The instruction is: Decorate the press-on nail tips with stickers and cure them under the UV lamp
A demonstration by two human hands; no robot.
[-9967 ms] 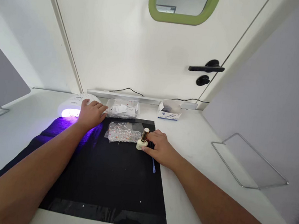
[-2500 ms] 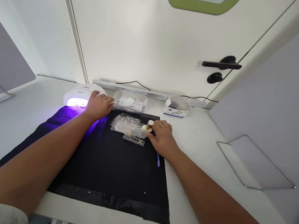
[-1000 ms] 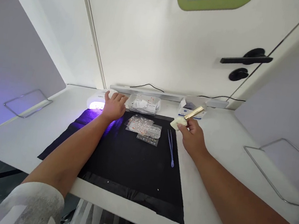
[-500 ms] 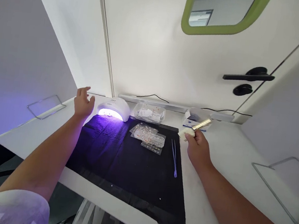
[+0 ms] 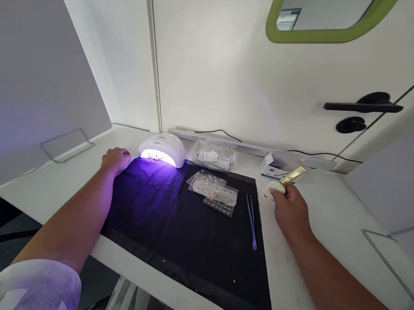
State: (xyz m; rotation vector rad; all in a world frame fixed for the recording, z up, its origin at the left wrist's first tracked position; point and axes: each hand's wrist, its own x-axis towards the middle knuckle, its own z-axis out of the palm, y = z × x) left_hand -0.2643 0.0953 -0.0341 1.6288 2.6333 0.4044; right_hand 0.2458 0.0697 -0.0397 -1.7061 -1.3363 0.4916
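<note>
My left hand point(image 5: 115, 160) is at the left edge of the black mat point(image 5: 195, 246), beside the white nail lamp point(image 5: 163, 145). Its fingers are curled together, and I cannot make out whether anything is in them. Violet light glows from the lamp's opening onto the mat. On the right, my right hand point(image 5: 293, 206) grips a cream-coloured piece point(image 5: 273, 189) and a shiny gold tube point(image 5: 293, 175); whether they are one object is unclear. Blue tweezers point(image 5: 252, 223) lie on the mat near that hand. Overlapping nail sticker sheets point(image 5: 213, 191) rest on it further left.
Behind the mat stand a clear plastic box point(image 5: 213, 157) with packets inside and a small white-and-blue carton point(image 5: 275, 171). Metal wire supports point(image 5: 67, 145) stand at the table's sides. A door with a black handle point(image 5: 361, 108) rises behind. Small white specks dot the mat's front.
My left hand has come down beside the lamp, and its spread fingers have curled in. My right hand still holds the cream and gold things. The view has shifted slightly.
</note>
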